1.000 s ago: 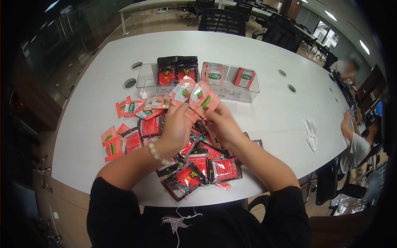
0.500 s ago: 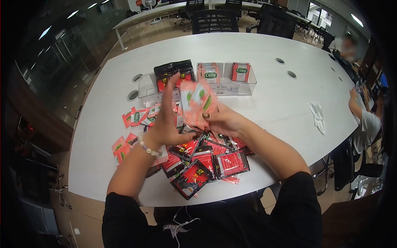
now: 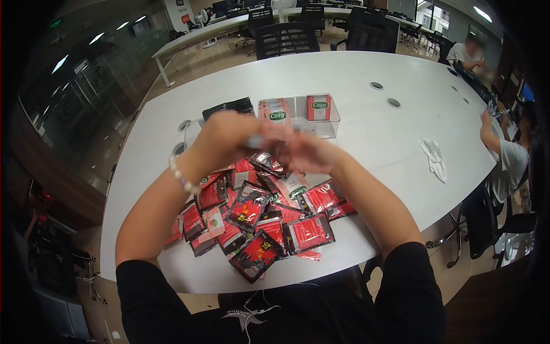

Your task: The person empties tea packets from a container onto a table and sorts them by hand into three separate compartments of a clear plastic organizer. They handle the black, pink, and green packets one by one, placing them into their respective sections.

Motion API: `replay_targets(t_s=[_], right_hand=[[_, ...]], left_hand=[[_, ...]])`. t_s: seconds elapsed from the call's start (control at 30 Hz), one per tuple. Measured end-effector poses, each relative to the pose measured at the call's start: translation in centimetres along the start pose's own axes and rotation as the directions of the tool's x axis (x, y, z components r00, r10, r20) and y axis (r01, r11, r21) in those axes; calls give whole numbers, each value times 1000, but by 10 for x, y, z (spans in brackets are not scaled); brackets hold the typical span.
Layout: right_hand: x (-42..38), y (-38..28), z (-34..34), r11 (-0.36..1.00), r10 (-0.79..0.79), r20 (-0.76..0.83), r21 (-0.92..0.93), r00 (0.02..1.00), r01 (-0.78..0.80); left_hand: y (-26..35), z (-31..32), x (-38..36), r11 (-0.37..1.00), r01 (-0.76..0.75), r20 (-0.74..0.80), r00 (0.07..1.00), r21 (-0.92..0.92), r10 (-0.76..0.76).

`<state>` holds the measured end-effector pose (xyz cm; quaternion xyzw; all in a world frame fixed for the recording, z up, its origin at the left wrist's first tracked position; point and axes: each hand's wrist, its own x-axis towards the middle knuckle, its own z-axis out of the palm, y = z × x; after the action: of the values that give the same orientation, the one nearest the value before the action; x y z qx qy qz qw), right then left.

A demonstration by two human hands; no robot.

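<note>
A person's left hand (image 3: 220, 137) and right hand (image 3: 301, 152) met just in front of the clear box (image 3: 298, 114) on the white tabletop (image 3: 366, 132), blurred, so whether the fingers pinched any packet could not be told. A few packets (image 3: 277, 112) stood in the box; a heap of red packets (image 3: 258, 218) lay loose nearer the person, suggesting most sorting remained.

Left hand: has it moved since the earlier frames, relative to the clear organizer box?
Yes. The left hand has dropped from fingers-up and closed toward the right hand, now lying in front of the clear organizer box's left half.
</note>
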<state>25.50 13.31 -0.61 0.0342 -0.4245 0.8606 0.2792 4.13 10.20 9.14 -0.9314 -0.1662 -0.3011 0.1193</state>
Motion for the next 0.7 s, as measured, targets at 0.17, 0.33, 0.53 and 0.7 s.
replay_targets(t_s=[0.17, 0.33, 0.53, 0.7], right_hand=[[-47, -78, -62, 779, -625, -323, -312, 711, 543], [-118, -90, -120, 634, -734, -592, -421, 333, 649], [-132, -88, -136, 679, -675, -688, -436, 268, 591], [-135, -87, -134, 720, -648, -701, -438, 296, 539]], left_hand=[[-62, 51, 41, 908, 403, 58, 910, 113, -411], [-108, 113, 38, 880, 304, 396, 805, 365, -442], [-100, 110, 36, 873, 178, 368, 855, 453, -366], [-96, 120, 59, 923, -195, 664, 743, 331, -81]])
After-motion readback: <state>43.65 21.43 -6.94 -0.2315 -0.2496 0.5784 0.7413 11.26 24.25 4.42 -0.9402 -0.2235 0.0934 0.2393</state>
